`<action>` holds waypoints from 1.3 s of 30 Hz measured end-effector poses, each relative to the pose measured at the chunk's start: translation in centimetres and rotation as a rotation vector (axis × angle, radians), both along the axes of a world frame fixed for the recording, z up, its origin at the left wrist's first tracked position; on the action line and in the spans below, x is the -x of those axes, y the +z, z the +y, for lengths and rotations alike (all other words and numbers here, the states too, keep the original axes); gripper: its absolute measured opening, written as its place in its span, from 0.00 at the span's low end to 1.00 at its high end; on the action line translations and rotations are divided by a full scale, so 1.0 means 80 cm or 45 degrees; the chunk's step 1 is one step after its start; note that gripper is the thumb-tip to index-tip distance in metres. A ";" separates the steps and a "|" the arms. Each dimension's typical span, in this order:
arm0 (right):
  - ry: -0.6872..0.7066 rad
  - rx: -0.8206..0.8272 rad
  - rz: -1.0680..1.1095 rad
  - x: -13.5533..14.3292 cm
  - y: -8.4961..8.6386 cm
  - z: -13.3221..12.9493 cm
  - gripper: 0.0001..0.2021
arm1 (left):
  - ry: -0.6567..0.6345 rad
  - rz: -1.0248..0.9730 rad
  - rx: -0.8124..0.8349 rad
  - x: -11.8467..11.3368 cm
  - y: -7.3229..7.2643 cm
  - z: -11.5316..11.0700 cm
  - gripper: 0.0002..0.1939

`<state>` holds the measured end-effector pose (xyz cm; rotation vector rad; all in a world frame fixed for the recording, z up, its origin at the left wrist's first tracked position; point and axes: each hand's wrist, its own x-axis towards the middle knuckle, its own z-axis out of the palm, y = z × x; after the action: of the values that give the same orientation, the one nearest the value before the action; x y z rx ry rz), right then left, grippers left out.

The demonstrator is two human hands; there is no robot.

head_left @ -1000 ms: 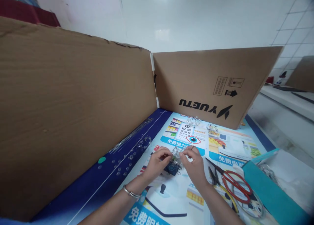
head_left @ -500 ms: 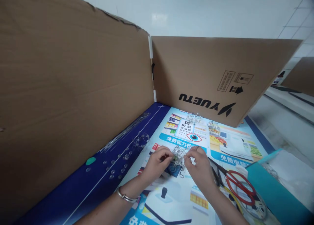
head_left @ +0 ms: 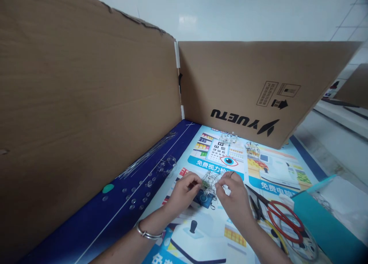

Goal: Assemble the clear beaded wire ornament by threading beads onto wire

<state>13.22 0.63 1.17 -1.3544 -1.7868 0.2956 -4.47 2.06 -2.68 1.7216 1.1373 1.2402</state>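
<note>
Right hand (head_left: pixel 233 190): edged outward, pinching
Left hand (head_left: pixel 183 189): pinching; what either holds, I can't tell
Wire tangle (head_left: pixel 209 181): more exposed

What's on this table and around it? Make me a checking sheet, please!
Surface: printed sheet with blue borders
Job's things: wire cluster between the grips; clear round bits and thin wires to the left
Clutter: red-handled scissors, yellow-handled tool, teal container, all to the right
Grips: left grip and right grip pinched at the cluster; exactly what they hold is too small to tell
Cables: nothing seen
Surroundings: cardboard panels, pale wall behind
</note>
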 end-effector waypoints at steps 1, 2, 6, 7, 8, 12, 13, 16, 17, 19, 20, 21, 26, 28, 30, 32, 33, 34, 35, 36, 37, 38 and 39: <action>0.001 -0.008 0.023 0.001 0.000 0.000 0.05 | -0.004 -0.008 0.010 0.000 -0.001 0.000 0.05; 0.003 -0.008 0.042 0.003 0.000 0.000 0.05 | -0.005 -0.018 0.022 -0.001 -0.003 0.000 0.05; 0.012 0.023 0.077 0.005 0.001 0.000 0.06 | -0.012 -0.107 0.130 -0.003 -0.011 0.001 0.03; 0.016 0.036 0.083 0.004 0.002 0.000 0.06 | -0.019 -0.135 0.169 -0.004 -0.013 0.001 0.02; 0.018 0.045 0.089 0.004 0.002 0.000 0.06 | -0.029 -0.159 0.204 -0.004 -0.013 0.001 0.02; 0.024 0.053 0.091 0.003 0.002 0.001 0.06 | -0.046 -0.161 0.231 -0.004 -0.012 0.001 0.01; 0.025 0.048 0.088 0.002 0.002 0.002 0.06 | -0.039 -0.153 0.223 -0.004 -0.011 0.001 0.01; 0.024 0.024 0.080 0.002 0.001 0.002 0.06 | -0.030 -0.148 0.232 -0.003 -0.013 0.002 0.02; 0.019 0.018 0.075 0.002 0.000 0.003 0.06 | -0.035 -0.148 0.242 -0.002 -0.014 0.002 0.02; 0.009 0.009 0.053 0.002 -0.002 0.003 0.06 | -0.042 -0.141 0.249 -0.002 -0.017 0.002 0.02; 0.006 0.005 0.036 0.002 -0.003 0.003 0.06 | -0.044 -0.133 0.247 -0.002 -0.018 0.003 0.01; 0.004 0.002 0.016 0.002 -0.003 0.003 0.06 | -0.042 -0.125 0.244 -0.001 -0.018 0.003 0.01; -0.004 -0.004 -0.065 0.001 0.000 0.001 0.05 | -0.030 -0.091 0.239 0.000 -0.016 0.002 0.02; -0.002 0.002 -0.088 0.002 0.002 0.000 0.05 | -0.039 -0.068 0.232 0.000 -0.013 0.001 0.02; -0.005 0.007 -0.115 0.003 0.004 0.000 0.05 | -0.032 -0.041 0.222 0.000 -0.011 0.000 0.03; -0.020 0.006 -0.139 0.004 0.003 0.000 0.05 | -0.020 -0.020 0.211 0.000 -0.011 0.000 0.03; -0.031 0.003 -0.148 0.004 0.002 0.000 0.05 | -0.014 -0.013 0.203 0.000 -0.011 0.000 0.03; -0.044 -0.005 -0.154 0.005 0.001 -0.001 0.05 | -0.004 -0.005 0.194 0.000 -0.012 0.000 0.03; -0.056 -0.013 -0.159 0.006 0.000 -0.001 0.05 | 0.005 0.006 0.185 0.000 -0.013 0.001 0.03; -0.067 -0.021 -0.164 0.006 -0.001 -0.001 0.05 | 0.015 0.016 0.176 0.000 -0.014 0.001 0.03; -0.075 -0.026 -0.169 0.006 -0.002 -0.001 0.04 | 0.022 0.027 0.170 0.000 -0.015 0.001 0.04; -0.080 -0.031 -0.172 0.006 -0.002 -0.001 0.04 | 0.027 0.035 0.164 0.001 -0.016 0.002 0.04; -0.081 -0.032 -0.172 0.007 -0.002 -0.001 0.04 | 0.028 0.042 0.162 0.001 -0.017 0.002 0.04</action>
<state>12.69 0.53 1.03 -1.4397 -1.8471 0.1500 -4.54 2.19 -4.01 1.6440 1.2306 1.1320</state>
